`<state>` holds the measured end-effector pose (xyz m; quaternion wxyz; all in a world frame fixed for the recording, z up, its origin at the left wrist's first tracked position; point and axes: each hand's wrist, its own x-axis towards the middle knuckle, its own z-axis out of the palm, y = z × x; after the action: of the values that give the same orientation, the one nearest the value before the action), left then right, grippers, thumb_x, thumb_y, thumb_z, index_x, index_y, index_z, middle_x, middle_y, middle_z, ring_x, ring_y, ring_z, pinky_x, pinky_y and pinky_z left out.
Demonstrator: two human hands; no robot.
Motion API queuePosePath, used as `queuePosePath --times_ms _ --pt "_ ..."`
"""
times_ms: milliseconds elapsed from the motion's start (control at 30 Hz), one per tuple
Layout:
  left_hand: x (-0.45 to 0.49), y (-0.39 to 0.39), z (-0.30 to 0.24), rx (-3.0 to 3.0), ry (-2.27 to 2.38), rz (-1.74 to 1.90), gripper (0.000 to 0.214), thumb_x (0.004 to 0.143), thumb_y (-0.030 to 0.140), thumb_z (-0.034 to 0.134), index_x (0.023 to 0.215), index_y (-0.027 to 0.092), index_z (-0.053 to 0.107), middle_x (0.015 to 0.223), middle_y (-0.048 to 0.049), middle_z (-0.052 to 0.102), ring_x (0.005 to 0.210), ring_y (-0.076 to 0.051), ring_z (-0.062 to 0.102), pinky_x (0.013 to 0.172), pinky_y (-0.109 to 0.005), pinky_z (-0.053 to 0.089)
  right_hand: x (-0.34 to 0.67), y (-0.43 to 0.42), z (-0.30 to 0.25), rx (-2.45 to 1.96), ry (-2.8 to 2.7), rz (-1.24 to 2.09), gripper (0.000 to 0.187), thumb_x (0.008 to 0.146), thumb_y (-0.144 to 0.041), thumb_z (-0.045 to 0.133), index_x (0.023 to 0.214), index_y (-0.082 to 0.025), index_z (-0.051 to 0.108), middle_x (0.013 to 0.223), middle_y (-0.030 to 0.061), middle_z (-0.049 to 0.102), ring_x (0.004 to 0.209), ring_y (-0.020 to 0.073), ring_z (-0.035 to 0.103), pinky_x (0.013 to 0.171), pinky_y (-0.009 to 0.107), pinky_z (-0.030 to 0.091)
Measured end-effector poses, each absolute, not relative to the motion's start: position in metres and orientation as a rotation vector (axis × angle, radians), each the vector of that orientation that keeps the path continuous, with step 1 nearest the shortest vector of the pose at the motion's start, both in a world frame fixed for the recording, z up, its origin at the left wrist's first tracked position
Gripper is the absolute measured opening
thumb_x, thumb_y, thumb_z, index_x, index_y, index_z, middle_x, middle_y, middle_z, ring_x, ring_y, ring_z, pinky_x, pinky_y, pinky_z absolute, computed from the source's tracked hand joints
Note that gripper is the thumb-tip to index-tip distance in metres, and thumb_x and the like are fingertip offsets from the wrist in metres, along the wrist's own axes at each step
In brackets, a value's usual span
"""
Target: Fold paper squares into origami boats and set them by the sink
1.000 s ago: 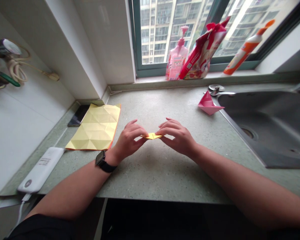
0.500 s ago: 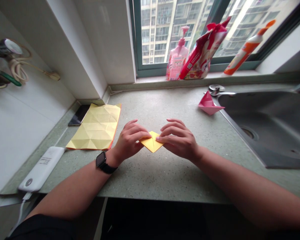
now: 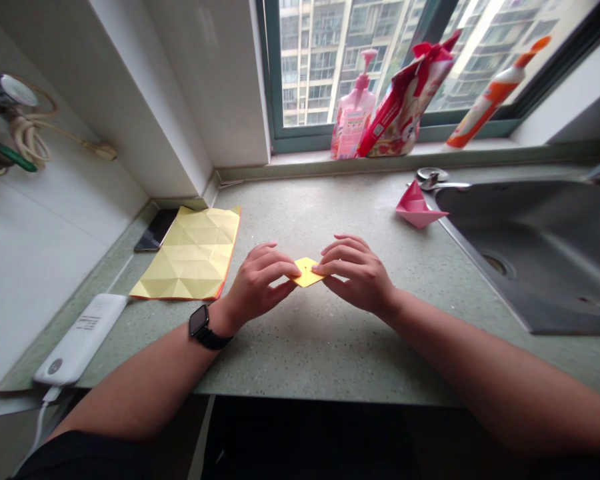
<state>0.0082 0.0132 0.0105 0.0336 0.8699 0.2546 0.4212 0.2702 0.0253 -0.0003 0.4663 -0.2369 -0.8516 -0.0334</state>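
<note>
A small folded yellow paper [image 3: 307,273], diamond-shaped with a slit down its middle, is held just over the counter. My left hand [image 3: 261,280], with a black watch on its wrist, pinches the paper's left corner between thumb and fingers. On the opposite corner my right hand [image 3: 356,273] has the same kind of pinch. The other fingers of both hands are curled loosely above. Far to the right sits a pink folded paper boat [image 3: 420,207]. Creased yellow paper sheets [image 3: 193,257] lie left of my left hand, with orange-red edges showing beneath.
A metal sink [image 3: 540,260] is set in the counter [image 3: 300,360] on the right. At left lie a dark phone [image 3: 156,231] and a white power bank [image 3: 83,339] with a cable. A pink pump bottle [image 3: 354,120], red bag [image 3: 405,107] and orange-white bottle [image 3: 490,100] line the sill.
The yellow paper has tilted, so it looks flatter and its near point sits higher in view. Both hands keep their pinch and have shifted only slightly.
</note>
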Motion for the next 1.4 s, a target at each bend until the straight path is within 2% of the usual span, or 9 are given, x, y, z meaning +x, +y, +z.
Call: queuePosePath --times_ms 133,267,467,633,833,1033,1267,1400 --pt "0.010 0.011 0.012 2.646 0.798 1.323 0.004 0.103 0.023 0.077 0.103 0.026 0.075 0.094 0.0008 0.080 0.088 -0.016 0.074 0.111 -0.046 0.058 0.271 0.029 -0.005 -0.643 -2.131 -0.040 0.011 0.101 -0.021 0.073 0.096 -0.030 0.076 0.090 -0.0020 0.079 0.087 0.0196 0.074 0.106 0.047 0.056" --pt "0.010 0.011 0.011 2.598 0.806 1.330 0.006 0.104 0.025 0.077 0.098 0.025 0.075 0.084 0.0012 0.076 0.081 -0.016 0.070 0.107 -0.044 0.060 0.270 0.027 -0.004 -0.623 -2.148 0.009 0.006 0.102 -0.026 0.076 0.104 -0.030 0.080 0.091 -0.0008 0.079 0.085 0.0190 0.074 0.109 0.047 0.054" --pt "0.010 0.007 0.013 2.572 0.788 1.350 0.007 0.103 0.030 0.080 0.099 0.025 0.075 0.086 0.0008 0.078 0.083 -0.017 0.072 0.105 -0.044 0.062 0.267 0.021 0.002 -0.524 -2.110 0.011 0.011 0.102 -0.022 0.076 0.106 -0.031 0.080 0.085 -0.0032 0.078 0.079 0.0171 0.072 0.106 0.044 0.057" --pt "0.010 0.004 0.014 2.568 0.768 1.362 0.004 0.102 0.028 0.080 0.103 0.027 0.076 0.096 -0.0004 0.082 0.089 -0.017 0.075 0.106 -0.045 0.062 0.267 0.021 0.002 -0.550 -2.133 -0.011 0.009 0.103 -0.025 0.074 0.105 -0.032 0.081 0.086 -0.0030 0.079 0.079 0.0170 0.072 0.105 0.044 0.057" --pt "0.011 0.004 0.016 2.502 0.705 1.316 0.004 0.102 0.025 0.079 0.099 0.026 0.077 0.096 -0.0012 0.081 0.089 -0.017 0.076 0.107 -0.046 0.062 0.269 0.025 0.000 -0.500 -2.130 -0.015 0.009 0.103 -0.029 0.077 0.110 -0.032 0.081 0.092 -0.0018 0.082 0.084 0.0181 0.074 0.102 0.044 0.058" --pt "0.012 0.004 0.016 2.340 0.677 1.348 0.007 0.103 0.024 0.079 0.096 0.022 0.076 0.095 -0.0037 0.080 0.089 -0.018 0.075 0.098 -0.042 0.064 0.271 0.027 -0.003 -0.511 -2.104 0.031 0.012 0.101 -0.026 0.077 0.110 -0.033 0.082 0.093 -0.0026 0.083 0.083 0.0180 0.074 0.102 0.046 0.059" --pt "0.008 0.008 0.017 2.187 0.799 1.464 0.010 0.105 0.028 0.075 0.098 0.022 0.072 0.097 -0.0041 0.075 0.094 -0.018 0.072 0.091 -0.038 0.062 0.273 0.028 -0.003 -0.620 -1.912 0.144 0.013 0.102 -0.023 0.074 0.104 -0.032 0.083 0.091 -0.0007 0.082 0.081 0.0196 0.075 0.091 0.045 0.064" --pt "0.005 0.014 0.012 2.116 0.892 1.514 0.016 0.107 0.037 0.073 0.100 0.023 0.070 0.097 -0.0043 0.074 0.094 -0.019 0.071 0.090 -0.038 0.062 0.275 0.029 0.000 -0.697 -1.799 0.193 0.010 0.102 -0.023 0.074 0.100 -0.029 0.082 0.091 0.0024 0.081 0.084 0.0220 0.076 0.079 0.042 0.065"
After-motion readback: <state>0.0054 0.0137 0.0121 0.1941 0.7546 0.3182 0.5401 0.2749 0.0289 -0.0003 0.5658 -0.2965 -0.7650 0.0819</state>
